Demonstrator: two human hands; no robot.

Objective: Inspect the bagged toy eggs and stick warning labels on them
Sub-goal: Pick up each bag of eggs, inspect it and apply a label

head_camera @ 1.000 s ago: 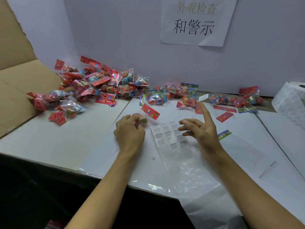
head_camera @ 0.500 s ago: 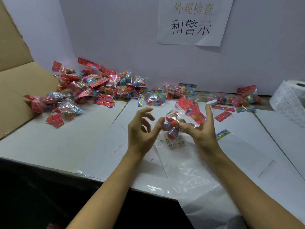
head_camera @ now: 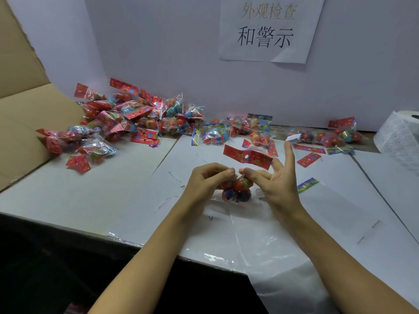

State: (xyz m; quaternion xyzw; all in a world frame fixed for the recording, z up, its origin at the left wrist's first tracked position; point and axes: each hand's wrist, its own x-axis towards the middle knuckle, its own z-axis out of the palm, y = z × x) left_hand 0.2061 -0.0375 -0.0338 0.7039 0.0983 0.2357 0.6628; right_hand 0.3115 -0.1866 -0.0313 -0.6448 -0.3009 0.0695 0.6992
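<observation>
**One bag in hand, a heap still waiting**

Both hands meet over the near middle of the surface [head_camera: 113,200]. The left hand [head_camera: 204,184] curls round a bag of toy eggs [head_camera: 237,189], pinching it at the top. The right hand [head_camera: 272,182] pinches the same bag with thumb and lower fingers, while its index finger stands straight up with a small white warning label [head_camera: 293,137] stuck to the tip. The bag's red header card [head_camera: 247,157] sticks up behind the fingers.

The label has not yet been put on this bag, so it looks to be mid-inspection. A large heap of bags [head_camera: 127,123] lies far left, apparently untreated. A smaller group [head_camera: 326,137] lies far right, near a roll of labels [head_camera: 399,134]; whether those bags carry labels cannot be told. By this showing, most of the work remains.
</observation>
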